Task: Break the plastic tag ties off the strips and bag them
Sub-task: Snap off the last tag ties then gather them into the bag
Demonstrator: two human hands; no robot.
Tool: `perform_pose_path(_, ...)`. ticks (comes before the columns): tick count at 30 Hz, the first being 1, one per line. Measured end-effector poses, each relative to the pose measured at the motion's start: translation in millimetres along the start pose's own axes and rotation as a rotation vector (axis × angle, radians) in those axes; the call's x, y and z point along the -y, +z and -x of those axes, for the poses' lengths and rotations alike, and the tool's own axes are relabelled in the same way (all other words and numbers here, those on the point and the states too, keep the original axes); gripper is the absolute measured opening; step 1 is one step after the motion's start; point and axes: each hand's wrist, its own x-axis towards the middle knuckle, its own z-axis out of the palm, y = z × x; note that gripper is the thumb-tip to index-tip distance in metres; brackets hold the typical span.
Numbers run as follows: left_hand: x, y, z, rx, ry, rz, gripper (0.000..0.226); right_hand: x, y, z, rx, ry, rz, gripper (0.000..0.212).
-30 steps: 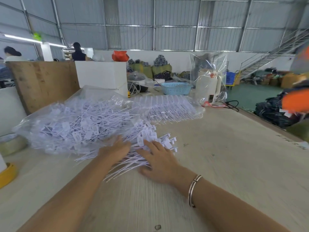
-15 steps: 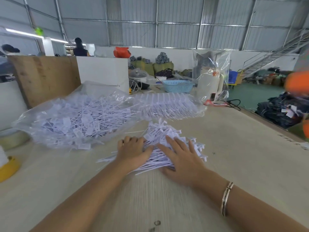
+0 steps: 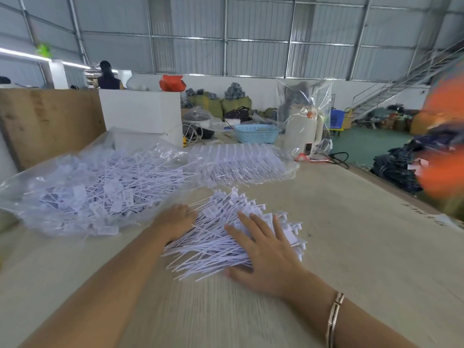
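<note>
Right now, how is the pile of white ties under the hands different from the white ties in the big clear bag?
The loose pile of white plastic tag ties lies bare on the table, while the bagged white ties sit inside clear plastic. The loose pile is smaller and lies mostly one way; the bagged ties are jumbled. Both hands, left and right, touch only the loose pile. Both are white plastic ties.

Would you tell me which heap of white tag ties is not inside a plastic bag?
The loose pile under both hands; the other two heaps lie in clear bags behind it.
</note>
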Motion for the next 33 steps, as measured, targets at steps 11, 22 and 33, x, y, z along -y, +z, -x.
perform_pose_path(11,-2.0,-16.1,13.5,-0.094,0.062,0.309,0.023,-3.5,-0.9,0.9,0.031,0.004,0.001,0.082)
perform_pose_path(22,22.6,0.2,-24.4,-0.01,-0.241,0.162,0.046,-0.3,-4.6,0.0,0.061,0.013,-0.043,0.081)
perform_pose_path(33,-0.4,-20.7,-17.4,-0.285,-0.065,0.614,0.021,7.5,-2.8,-1.6,0.046,-0.013,-0.042,0.076)
